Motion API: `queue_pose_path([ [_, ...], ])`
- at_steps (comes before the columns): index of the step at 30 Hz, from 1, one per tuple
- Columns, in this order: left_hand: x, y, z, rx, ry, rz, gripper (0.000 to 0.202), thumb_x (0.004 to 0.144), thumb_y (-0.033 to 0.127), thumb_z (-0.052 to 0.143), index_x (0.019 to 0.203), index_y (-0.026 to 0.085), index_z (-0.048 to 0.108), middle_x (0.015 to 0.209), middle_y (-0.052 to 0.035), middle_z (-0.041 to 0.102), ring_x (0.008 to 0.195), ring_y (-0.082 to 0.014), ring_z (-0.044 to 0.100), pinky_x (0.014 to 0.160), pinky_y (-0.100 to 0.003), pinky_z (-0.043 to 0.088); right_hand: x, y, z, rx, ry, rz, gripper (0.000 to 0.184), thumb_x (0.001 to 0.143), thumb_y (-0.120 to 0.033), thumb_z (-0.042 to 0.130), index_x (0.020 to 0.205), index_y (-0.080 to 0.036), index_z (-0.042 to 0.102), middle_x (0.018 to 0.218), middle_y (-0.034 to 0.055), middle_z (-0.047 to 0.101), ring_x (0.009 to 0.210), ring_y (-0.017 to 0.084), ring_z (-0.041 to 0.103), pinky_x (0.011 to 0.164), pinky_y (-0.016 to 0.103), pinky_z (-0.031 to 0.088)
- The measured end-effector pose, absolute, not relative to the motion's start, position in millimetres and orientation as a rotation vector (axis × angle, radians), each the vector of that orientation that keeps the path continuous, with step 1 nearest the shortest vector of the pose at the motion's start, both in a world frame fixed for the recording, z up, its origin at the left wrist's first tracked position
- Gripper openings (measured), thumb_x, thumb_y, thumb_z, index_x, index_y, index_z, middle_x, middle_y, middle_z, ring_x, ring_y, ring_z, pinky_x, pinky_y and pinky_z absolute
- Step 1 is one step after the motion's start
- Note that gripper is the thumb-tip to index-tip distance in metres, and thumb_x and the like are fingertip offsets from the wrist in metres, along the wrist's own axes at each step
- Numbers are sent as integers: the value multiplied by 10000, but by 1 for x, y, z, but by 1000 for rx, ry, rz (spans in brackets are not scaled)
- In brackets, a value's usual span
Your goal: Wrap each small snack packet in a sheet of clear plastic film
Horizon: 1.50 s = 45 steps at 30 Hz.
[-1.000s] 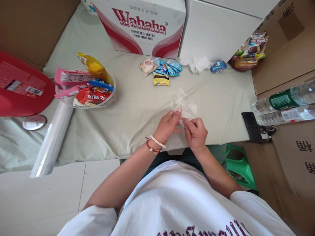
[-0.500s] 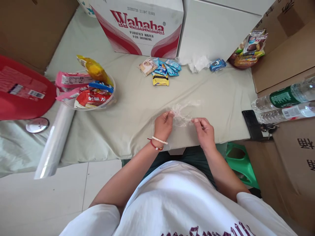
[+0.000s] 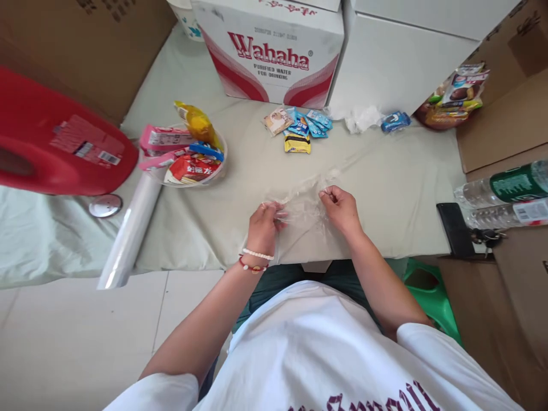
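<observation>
A thin, crumpled clear plastic bag (image 3: 303, 208) is stretched between my two hands above the cloth-covered table. My left hand (image 3: 263, 225), with two bracelets at the wrist, grips the bag's left side with bent fingers. Part of the clear plastic hangs beside that wrist. On the opposite side, my right hand (image 3: 342, 211) pinches the bag's upper right edge between thumb and fingers. The bag looks see-through, with nothing visible inside. Beyond my hands lie small blue snack packets (image 3: 317, 123), a yellow packet (image 3: 297, 143) and a beige packet (image 3: 278, 120).
A snack-filled clear bowl (image 3: 225, 162) stands left, near a clear plastic roll (image 3: 132, 234) and a red jug (image 3: 85, 142). Behind are a Wahaha carton (image 3: 274, 63) and crumpled white plastic (image 3: 363, 120). Bottles (image 3: 514, 185), a black phone (image 3: 455, 229) and keys (image 3: 488, 236) lie right.
My hands have moved apart, the left going left and the right slightly up and left in view. The bunched bag is now spread wider. The camera view has shifted left.
</observation>
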<state>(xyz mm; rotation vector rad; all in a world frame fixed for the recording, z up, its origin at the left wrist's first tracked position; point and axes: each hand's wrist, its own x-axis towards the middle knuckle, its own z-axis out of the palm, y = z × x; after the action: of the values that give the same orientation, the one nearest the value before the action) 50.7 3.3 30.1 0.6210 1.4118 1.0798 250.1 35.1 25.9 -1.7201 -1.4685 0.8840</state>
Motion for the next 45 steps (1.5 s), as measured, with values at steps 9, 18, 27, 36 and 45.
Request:
queue_pose_path([
  [9, 28, 26, 68, 1833, 1879, 859, 722, 829, 480, 718, 1433, 142, 516, 1511, -223, 530, 1512, -405, 379, 1262, -595, 248, 239, 41, 39, -1521, -1909, 674, 238, 954, -391, 569, 869, -230, 722, 720, 21, 618, 768, 209, 563, 752, 338, 448],
  [18, 40, 68, 3, 1621, 2005, 828, 239, 993, 393, 457, 843, 255, 584, 709, -58, 615, 838, -288, 648, 802, -359, 452, 293, 35, 10, -1663, -1152, 988, 309, 890, -534, 603, 889, -225, 624, 830, 9, 636, 580, 130, 552, 531, 270, 438],
  [27, 35, 57, 15, 1826, 2108, 1042, 487, 978, 450, 504, 1319, 111, 582, 1394, -275, 574, 1352, -383, 524, 1138, -538, 375, 300, 33, 4, -1735, -1313, 865, 282, 871, -485, 617, 883, -209, 673, 692, -30, 589, 625, 136, 493, 641, 278, 409],
  [36, 30, 29, 4, 2376, 1637, 273, 682, 1045, 509, 368, 1646, 187, 343, 1736, -212, 264, 1602, -366, 286, 1249, -746, 24, 316, 24, 3, -1657, -1182, 770, 331, 806, -442, 691, 1047, -217, 657, 830, -21, 616, 673, 130, 525, 696, 291, 475],
  [45, 38, 9, 1, 2333, 1698, 253, 818, 1030, 575, 370, 1674, 88, 234, 1737, -248, 199, 1631, -383, 203, 1252, -752, -12, 322, 10, 31, -1740, -1486, 228, 258, 973, -373, 548, 1090, -207, 707, 1036, 94, 675, 886, 218, 641, 831, 403, 567],
])
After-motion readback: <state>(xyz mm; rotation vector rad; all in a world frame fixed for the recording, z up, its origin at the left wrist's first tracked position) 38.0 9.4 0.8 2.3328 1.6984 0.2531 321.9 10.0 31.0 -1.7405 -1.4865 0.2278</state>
